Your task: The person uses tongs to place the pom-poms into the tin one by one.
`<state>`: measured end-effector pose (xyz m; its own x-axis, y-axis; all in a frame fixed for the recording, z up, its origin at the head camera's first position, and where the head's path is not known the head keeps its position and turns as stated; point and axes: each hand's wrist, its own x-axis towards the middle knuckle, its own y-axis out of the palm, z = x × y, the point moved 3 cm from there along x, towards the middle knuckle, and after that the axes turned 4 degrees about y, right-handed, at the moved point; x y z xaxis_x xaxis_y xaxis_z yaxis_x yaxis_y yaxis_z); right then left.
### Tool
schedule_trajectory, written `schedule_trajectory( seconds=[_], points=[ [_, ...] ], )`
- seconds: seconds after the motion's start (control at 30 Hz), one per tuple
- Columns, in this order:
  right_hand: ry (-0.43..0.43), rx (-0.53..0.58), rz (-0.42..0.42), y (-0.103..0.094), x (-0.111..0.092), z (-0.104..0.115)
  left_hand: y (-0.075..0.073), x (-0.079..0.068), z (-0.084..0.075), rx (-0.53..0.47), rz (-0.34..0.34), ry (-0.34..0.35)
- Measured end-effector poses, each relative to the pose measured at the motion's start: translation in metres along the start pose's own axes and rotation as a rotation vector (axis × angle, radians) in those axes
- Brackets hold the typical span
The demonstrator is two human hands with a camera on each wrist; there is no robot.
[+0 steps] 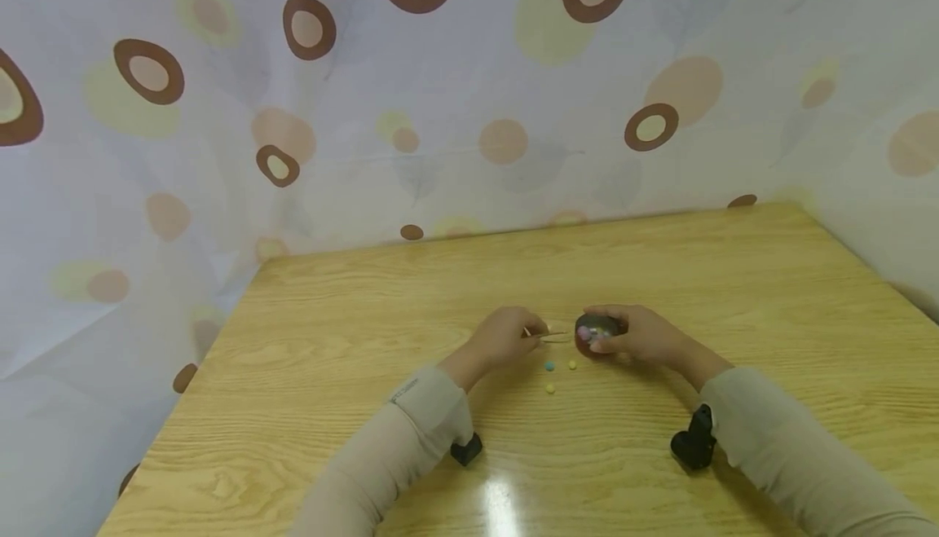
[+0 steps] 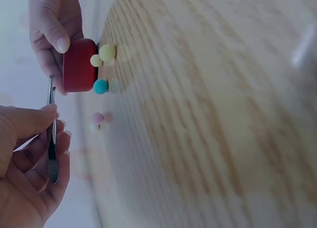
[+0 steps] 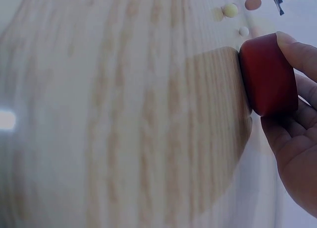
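Head view, directions from the red box (image 1: 591, 347); box small, smooth-sided, rounded-square, standing on the tabletop (image 1: 352, 341), which is yellowish, streaky wood grain with a glossy glare at 6 o'clock; right hand (image 1: 641, 335) at 3 o'clock, thumb and fingers curled round the box; pink and pale patches on its dark top, whether print or contents I cannot tell.

Left hand (image 1: 506, 336) at 9 o'clock, pinching slim metal tweezers (image 1: 555, 336) between thumb and fingers; tips point to 3 o'clock, near the box, narrowly parted.

Small round balls, matt-looking, loose on the wood: teal ball (image 1: 549, 366) at 8 o'clock; two yellow balls (image 1: 572, 364) towards 7 o'clock, one nearer the box; pink ball (image 2: 98, 118) seen from the left wrist, beyond the teal one.

Patterned sheet (image 1: 440, 97) at 12 o'clock, pale, creased, printed with brown rings; beige sleeves (image 1: 399, 439) on both arms.
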<state>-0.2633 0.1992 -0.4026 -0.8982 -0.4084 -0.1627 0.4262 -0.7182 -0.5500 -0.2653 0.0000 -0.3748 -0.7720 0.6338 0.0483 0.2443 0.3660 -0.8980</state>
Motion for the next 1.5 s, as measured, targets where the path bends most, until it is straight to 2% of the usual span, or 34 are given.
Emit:
schedule_trajectory(
  seconds=[0.27,0.77,1.1,1.5],
  points=[
    [0.009,-0.022,-0.009,0.0,0.0,-0.003,-0.002,-0.015,0.002,0.012,0.029,0.034],
    [0.0,-0.053,-0.023,0.0,-0.001,-0.001,0.001,-0.036,0.008,-0.031,0.101,0.036],
    [-0.006,-0.08,-0.032,0.0,-0.001,0.0,0.003,-0.04,0.009,-0.043,0.134,0.081],
    [-0.019,-0.031,-0.013,0.001,0.0,0.003,0.004,-0.041,0.007,-0.024,0.169,0.088]
  ],
)
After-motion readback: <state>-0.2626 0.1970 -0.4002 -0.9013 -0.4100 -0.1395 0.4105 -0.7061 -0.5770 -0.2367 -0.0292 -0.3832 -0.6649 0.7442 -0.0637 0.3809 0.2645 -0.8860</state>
